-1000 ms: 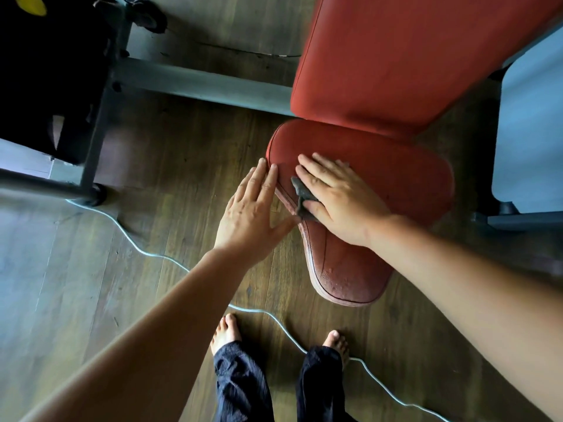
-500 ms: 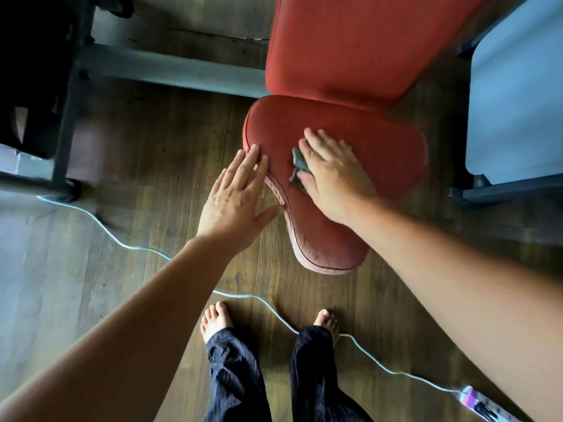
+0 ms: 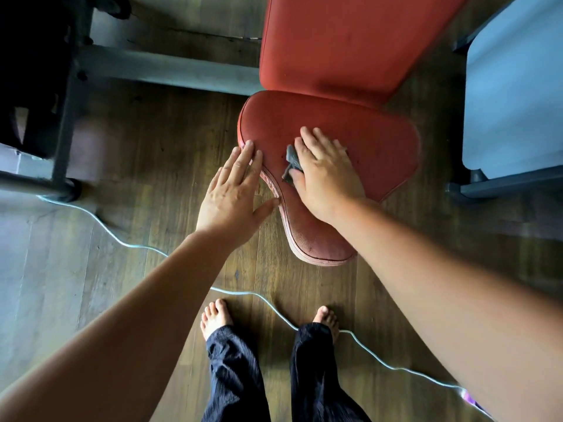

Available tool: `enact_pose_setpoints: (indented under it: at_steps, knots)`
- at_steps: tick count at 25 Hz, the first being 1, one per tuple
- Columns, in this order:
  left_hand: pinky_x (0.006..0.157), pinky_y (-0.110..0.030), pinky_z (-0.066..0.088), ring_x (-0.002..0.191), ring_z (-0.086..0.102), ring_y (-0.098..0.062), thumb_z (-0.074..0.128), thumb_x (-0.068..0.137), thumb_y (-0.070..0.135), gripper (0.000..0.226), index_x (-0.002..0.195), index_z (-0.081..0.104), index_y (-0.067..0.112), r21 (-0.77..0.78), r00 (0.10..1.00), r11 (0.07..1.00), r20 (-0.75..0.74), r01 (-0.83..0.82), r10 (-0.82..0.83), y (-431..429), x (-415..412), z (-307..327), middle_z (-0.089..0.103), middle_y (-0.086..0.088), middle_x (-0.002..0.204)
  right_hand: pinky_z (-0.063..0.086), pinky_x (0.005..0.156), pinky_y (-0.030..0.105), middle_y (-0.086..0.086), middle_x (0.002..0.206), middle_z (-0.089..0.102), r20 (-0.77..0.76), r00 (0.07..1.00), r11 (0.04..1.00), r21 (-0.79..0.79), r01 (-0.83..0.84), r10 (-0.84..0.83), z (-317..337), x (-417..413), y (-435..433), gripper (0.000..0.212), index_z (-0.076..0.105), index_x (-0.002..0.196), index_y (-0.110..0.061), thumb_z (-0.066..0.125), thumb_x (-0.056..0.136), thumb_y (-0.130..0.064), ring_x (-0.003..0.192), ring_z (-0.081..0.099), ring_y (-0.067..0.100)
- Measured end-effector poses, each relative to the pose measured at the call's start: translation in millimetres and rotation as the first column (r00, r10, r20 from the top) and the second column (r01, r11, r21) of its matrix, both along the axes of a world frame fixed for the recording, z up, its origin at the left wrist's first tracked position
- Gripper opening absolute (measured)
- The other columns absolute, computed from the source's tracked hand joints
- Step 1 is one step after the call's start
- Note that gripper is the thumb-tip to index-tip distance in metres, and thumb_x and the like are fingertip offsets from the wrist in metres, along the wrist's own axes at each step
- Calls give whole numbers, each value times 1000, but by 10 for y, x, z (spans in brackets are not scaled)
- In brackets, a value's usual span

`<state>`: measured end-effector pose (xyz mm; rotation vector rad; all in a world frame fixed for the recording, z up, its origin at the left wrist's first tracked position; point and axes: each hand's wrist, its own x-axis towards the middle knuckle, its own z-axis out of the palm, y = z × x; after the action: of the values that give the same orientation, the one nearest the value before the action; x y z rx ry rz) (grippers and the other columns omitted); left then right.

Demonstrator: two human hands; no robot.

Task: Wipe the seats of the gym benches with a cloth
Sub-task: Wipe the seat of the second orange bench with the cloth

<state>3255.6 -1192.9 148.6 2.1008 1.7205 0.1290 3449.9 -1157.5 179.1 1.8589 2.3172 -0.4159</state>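
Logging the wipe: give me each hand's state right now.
Left hand: open, flat against the red seat pad edge, holding nothing.
Right hand: pressing the grey cloth onto the seat pad.

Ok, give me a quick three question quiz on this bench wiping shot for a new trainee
1. True or false: the right hand presses the grey cloth flat on the red seat.
2. Where does the left hand rest?
A. on the backrest
B. along the seat's left edge
C. on the floor
3. Fill in: the pale cable on the wooden floor runs just in front of the person's bare ____.

Key: 1 true; 2 B; 3 feet.
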Motion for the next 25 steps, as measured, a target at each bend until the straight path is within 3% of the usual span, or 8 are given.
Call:
enact_pose_setpoints:
  at_steps: [2, 5, 7, 11, 14, 16, 21, 25]
  knots:
    - [130, -42, 16, 162, 3, -18, 51, 96, 63, 90, 166, 15, 18, -1, 1000, 1000, -1, -3, 3, -14, 20, 7, 5, 1, 175, 17, 128, 50, 7, 169, 26, -5, 1000, 1000, 28, 12, -12, -35, -34, -185, 62, 39, 155, -7, 47, 102, -38, 157, 21, 28]
    - [130, -43, 17, 162, 4, -20, 50, 97, 61, 89, 166, 15, 16, -3, 1000, 1000, -1, 9, -9, -16, 7, 21, 5, -1, 175, 21, 127, 50, 6, 168, 29, -42, 990, 990, 45, -136, 138, 5, 92, -745, 61, 42, 153, -9, 43, 101, -40, 157, 24, 26]
    - [130, -43, 17, 162, 5, -20, 51, 98, 59, 88, 165, 16, 16, 3, 1000, 1000, -12, 16, -16, -14, 13, 21, 6, -1, 175, 22, 126, 51, 6, 168, 31, -52, 988, 988, 54, -143, 146, -24, 73, -431, 60, 43, 153, -9, 44, 101, -39, 156, 25, 27]
    - [130, -48, 17, 162, 5, -20, 57, 97, 37, 78, 164, 22, 17, -13, 1000, 1000, 16, 12, -12, -20, 71, 94, 10, -1, 175, 19, 127, 49, 11, 167, 30, -30, 982, 980, 64, 187, -185, -35, -162, 9, 62, 41, 154, -6, 48, 101, -39, 156, 24, 30]
    - [130, -50, 15, 162, 6, -20, 57, 96, 29, 74, 163, 28, 17, -13, 999, 1000, 39, 18, -18, 13, 122, 174, 15, -1, 174, 22, 127, 50, 13, 166, 32, -84, 991, 990, 84, 116, -109, 29, -53, -856, 65, 41, 153, -5, 43, 99, -40, 155, 27, 32]
    - [130, -48, 12, 161, 8, -22, 57, 98, 31, 70, 162, 31, 17, -12, 998, 999, 29, 49, -49, 22, 192, 193, 17, -1, 173, 22, 126, 50, 12, 167, 31, -111, 991, 995, 52, 80, -73, -9, 253, -927, 65, 42, 153, -7, 39, 99, -42, 155, 28, 31]
    - [130, -45, 6, 162, 7, -22, 49, 99, 33, 68, 162, 30, 17, -24, 993, 992, -5, 121, -122, 71, 377, 221, 17, -1, 173, 17, 125, 51, 14, 167, 30, -27, 894, 887, 113, 447, -447, -95, 518, -81, 65, 41, 153, -4, 40, 100, -41, 156, 24, 33]
    - [131, -43, 8, 161, 13, -24, 43, 92, 32, 71, 160, 35, 13, -3, 993, 993, 13, 117, -117, 117, 526, 238, 24, -4, 172, 20, 126, 50, 12, 168, 28, -138, 956, 960, 80, 270, -258, -12, 219, -1098, 65, 38, 155, -6, 41, 100, -41, 157, 23, 30]
